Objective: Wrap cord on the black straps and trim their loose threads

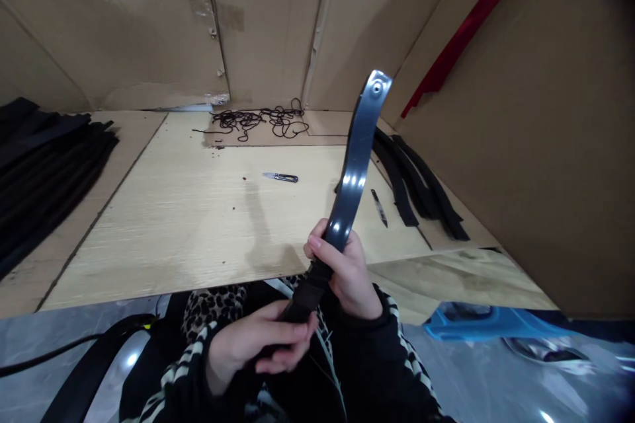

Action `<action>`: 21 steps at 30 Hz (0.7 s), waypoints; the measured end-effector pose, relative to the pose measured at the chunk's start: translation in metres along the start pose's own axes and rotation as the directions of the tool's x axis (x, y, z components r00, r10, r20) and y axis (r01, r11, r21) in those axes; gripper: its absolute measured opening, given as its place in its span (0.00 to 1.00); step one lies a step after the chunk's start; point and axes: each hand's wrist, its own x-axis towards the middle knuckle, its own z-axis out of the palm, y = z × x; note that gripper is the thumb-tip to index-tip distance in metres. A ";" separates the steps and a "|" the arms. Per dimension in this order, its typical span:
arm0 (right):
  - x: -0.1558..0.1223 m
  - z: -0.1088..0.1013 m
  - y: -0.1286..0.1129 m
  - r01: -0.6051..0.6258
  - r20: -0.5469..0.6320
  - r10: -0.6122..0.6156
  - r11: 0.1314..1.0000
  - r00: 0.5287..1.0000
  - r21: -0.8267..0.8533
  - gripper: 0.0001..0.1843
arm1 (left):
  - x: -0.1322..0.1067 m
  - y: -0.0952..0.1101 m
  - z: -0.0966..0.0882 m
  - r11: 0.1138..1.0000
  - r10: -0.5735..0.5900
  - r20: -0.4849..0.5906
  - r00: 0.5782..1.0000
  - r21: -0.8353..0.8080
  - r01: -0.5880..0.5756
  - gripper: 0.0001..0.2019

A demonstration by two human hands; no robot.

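A long curved strip of shiny dark metal (358,152) with a hole at its top end stands up in front of me. My right hand (347,271) is closed around its lower part. A black fabric sleeve (310,291) covers the bottom of the strip, and my left hand (258,344) is closed on that sleeve, close to my lap.
A pale plywood tabletop (198,211) carries small thread snips (280,177), a second small blade (380,207) and a tangle of black cord (258,120). Black strips lie at the right (421,188) and in a stack at the left (44,165). Cardboard walls surround. A blue object (491,320) sits low right.
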 end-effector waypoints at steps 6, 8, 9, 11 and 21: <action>0.002 0.000 0.006 0.037 -0.171 -0.051 0.996 0.984 -0.083 0.13 | 0.004 0.008 0.011 0.776 0.445 -0.593 0.671 0.630 0.041 0.12; 0.000 -0.002 0.003 0.011 -0.059 -0.012 1.000 0.998 -0.007 0.13 | 0.001 0.005 0.005 0.913 0.245 -0.398 0.884 0.401 -0.072 0.17; -0.001 -0.003 0.001 -0.003 -0.005 0.003 1.000 1.000 0.025 0.14 | -0.001 0.001 0.002 0.968 0.137 -0.234 0.963 0.236 -0.080 0.20; -0.003 -0.003 -0.003 -0.016 0.071 0.012 0.999 0.997 0.050 0.14 | -0.004 -0.006 -0.002 0.999 -0.009 0.080 0.997 -0.042 0.013 0.26; 0.003 0.001 0.005 0.104 -0.162 -0.142 0.970 0.977 -0.221 0.10 | 0.004 0.010 0.009 0.739 0.485 -0.671 0.561 0.657 0.148 0.09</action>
